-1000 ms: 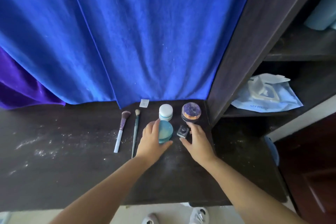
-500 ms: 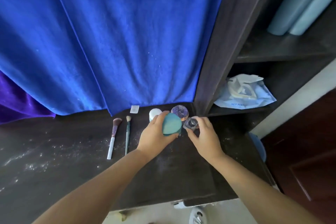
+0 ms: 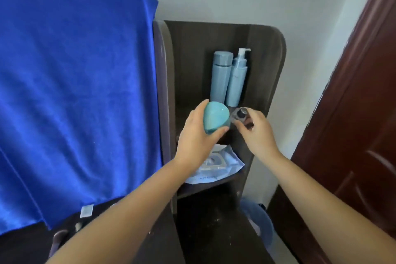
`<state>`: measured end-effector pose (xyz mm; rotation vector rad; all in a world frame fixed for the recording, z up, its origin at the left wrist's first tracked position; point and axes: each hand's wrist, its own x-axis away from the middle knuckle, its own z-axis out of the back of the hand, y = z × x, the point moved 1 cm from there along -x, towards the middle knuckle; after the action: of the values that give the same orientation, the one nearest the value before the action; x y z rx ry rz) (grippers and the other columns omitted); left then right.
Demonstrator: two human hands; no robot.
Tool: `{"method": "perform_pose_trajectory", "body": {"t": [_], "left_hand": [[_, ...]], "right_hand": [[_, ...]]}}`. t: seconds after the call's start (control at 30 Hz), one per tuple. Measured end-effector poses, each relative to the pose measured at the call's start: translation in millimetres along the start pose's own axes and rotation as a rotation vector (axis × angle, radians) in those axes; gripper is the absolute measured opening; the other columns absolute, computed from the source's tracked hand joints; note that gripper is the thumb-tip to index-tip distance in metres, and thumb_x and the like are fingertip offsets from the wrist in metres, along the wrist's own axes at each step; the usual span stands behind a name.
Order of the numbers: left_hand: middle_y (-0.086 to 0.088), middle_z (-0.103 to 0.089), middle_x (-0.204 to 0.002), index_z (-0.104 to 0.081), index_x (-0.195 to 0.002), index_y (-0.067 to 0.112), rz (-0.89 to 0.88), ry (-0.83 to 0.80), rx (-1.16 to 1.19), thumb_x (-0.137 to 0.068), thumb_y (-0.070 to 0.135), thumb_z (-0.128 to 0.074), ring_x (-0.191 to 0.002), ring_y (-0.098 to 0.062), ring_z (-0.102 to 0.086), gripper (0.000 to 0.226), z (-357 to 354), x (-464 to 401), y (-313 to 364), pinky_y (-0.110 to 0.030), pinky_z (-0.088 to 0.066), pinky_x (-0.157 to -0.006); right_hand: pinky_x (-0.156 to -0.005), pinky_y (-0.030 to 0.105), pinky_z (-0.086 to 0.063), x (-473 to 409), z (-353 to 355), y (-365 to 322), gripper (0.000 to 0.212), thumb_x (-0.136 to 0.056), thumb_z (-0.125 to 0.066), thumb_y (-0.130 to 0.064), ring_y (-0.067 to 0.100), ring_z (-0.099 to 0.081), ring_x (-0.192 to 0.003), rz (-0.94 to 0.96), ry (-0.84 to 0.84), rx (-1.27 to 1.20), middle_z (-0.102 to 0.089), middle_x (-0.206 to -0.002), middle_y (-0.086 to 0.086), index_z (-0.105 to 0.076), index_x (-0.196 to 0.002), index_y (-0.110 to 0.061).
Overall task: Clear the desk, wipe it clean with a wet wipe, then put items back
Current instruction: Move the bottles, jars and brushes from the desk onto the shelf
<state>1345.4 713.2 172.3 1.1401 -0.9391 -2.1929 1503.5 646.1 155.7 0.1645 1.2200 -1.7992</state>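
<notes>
Teal jar [image 3: 214, 118], seemingly, lifted to shelf [image 3: 263, 66].

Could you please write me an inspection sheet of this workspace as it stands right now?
Surface: dark desk, speckled with pale dust.
Job's things: teal jar and small dark-capped bottle, both lifted up by the shelf unit; wet wipe pack on the lower shelf.
Clutter: two pale blue bottles upright on the upper shelf; brushes at the desk's back, mostly hidden.
Grippers: left hand grips the jar; right hand pinches the small bottle.
Cables: nothing seen.
Surroundings: blue cloth hanging left, white wall, brown door right.
</notes>
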Motion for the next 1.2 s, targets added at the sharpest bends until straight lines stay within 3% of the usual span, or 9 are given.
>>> {"method": "perform_pose_trajectory", "body": {"t": [0.1,0.2,0.37,0.67,0.77,0.87,1.0,1.07,1.2], "left_hand": [[-0.003,-0.05,-0.127,-0.032,-0.131,0.02,0.087,0.094,-0.014,-0.075,0.031,-0.073,-0.112,-0.017,-0.05,0.07,-10.2,-37.9,-0.7,-0.034,-0.046,-0.093],[-0.011,-0.053,-0.123,-0.034,-0.127,0.015,0.21,0.166,-0.062,-0.074,0.029,-0.074,-0.109,-0.026,-0.053,0.068,-16.3,-65.1,-12.9,-0.037,-0.047,-0.089],[-0.009,-0.051,-0.126,-0.036,-0.127,0.015,0.35,0.186,-0.117,-0.075,0.03,-0.074,-0.113,-0.025,-0.05,0.067,-23.5,-88.2,-32.5,-0.03,-0.039,-0.085],[-0.008,-0.029,-0.139,-0.027,-0.139,0.016,0.315,0.171,-0.2,-0.08,0.029,-0.069,-0.126,-0.024,-0.037,0.073,-31.1,-94.3,-38.9,-0.034,-0.034,-0.102],[-0.01,-0.031,-0.14,-0.026,-0.141,0.013,0.175,0.201,-0.238,-0.081,0.024,-0.068,-0.128,-0.023,-0.032,0.074,-29.0,-78.0,-31.9,-0.026,-0.028,-0.102],[-0.008,-0.045,-0.13,-0.038,-0.133,0.012,-0.128,0.227,-0.249,-0.083,0.021,-0.062,-0.121,-0.017,-0.04,0.056,-20.7,-35.9,-22.6,-0.02,-0.033,-0.097],[0.0,-0.056,-0.1,-0.045,-0.115,0.02,-0.259,0.205,-0.285,-0.085,0.026,-0.049,-0.091,-0.007,-0.048,0.031,9.4,44.3,-44.2,-0.017,-0.042,-0.072],[0.006,-0.053,-0.092,-0.046,-0.11,0.023,-0.136,0.2,-0.327,-0.086,0.028,-0.046,-0.081,-0.002,-0.045,0.024,35.2,83.4,-78.6,-0.02,-0.042,-0.067],[0.005,-0.055,-0.089,-0.054,-0.105,0.019,0.441,0.192,-0.433,-0.084,0.019,-0.055,-0.081,-0.012,-0.052,0.021,106.0,158.3,-169.6,-0.029,-0.042,-0.073]], "right_hand": [[-0.066,0.006,-0.039,-28.0,-2.1,6.4,0.026,-0.083,-0.068,-0.024,0.006,-0.054,-0.08,-0.014,-0.061,-0.035,-0.059,-0.098,-0.002,-0.056,-0.105,-0.017],[-0.065,0.014,-0.04,-50.5,-12.7,13.5,0.024,-0.081,-0.07,-0.027,0.01,-0.056,-0.08,-0.004,-0.093,-0.029,-0.06,-0.095,0.0,-0.056,-0.098,-0.015],[-0.074,0.024,-0.042,-70.1,-32.8,26.3,0.028,-0.082,-0.069,-0.026,0.02,-0.057,-0.089,-0.007,-0.149,0.082,-0.056,-0.101,0.007,-0.059,-0.102,-0.01],[-0.086,0.037,-0.049,-67.7,-37.4,35.5,0.04,-0.085,-0.058,-0.005,0.028,-0.058,-0.094,0.041,-0.051,0.092,-0.045,-0.115,0.014,-0.049,-0.124,-0.009],[-0.085,0.027,-0.045,-52.4,-32.2,31.7,0.042,-0.085,-0.058,-0.005,0.022,-0.056,-0.096,0.119,0.007,0.025,-0.047,-0.115,0.013,-0.048,-0.125,-0.009],[-0.087,0.031,-0.045,-19.6,-31.1,21.2,0.034,-0.086,-0.053,-0.009,0.018,-0.055,-0.093,0.305,0.078,-0.012,-0.051,-0.106,0.006,-0.051,-0.12,-0.011],[-0.085,0.024,-0.043,42.2,-62.3,-1.3,0.024,-0.087,-0.045,-0.014,0.014,-0.055,-0.093,0.425,-0.07,-0.106,-0.055,-0.099,0.002,-0.056,-0.109,-0.013],[-0.084,0.019,-0.041,76.3,-93.4,-11.5,0.02,-0.088,-0.045,-0.013,0.013,-0.054,-0.093,0.439,-0.221,-0.116,-0.058,-0.097,0.003,-0.058,-0.103,-0.013],[-0.076,0.029,-0.046,148.5,-172.0,-27.2,0.023,-0.086,-0.039,-0.026,0.018,-0.057,-0.087,0.316,-0.655,-0.099,-0.058,-0.094,0.001,-0.058,-0.096,-0.017]]}}
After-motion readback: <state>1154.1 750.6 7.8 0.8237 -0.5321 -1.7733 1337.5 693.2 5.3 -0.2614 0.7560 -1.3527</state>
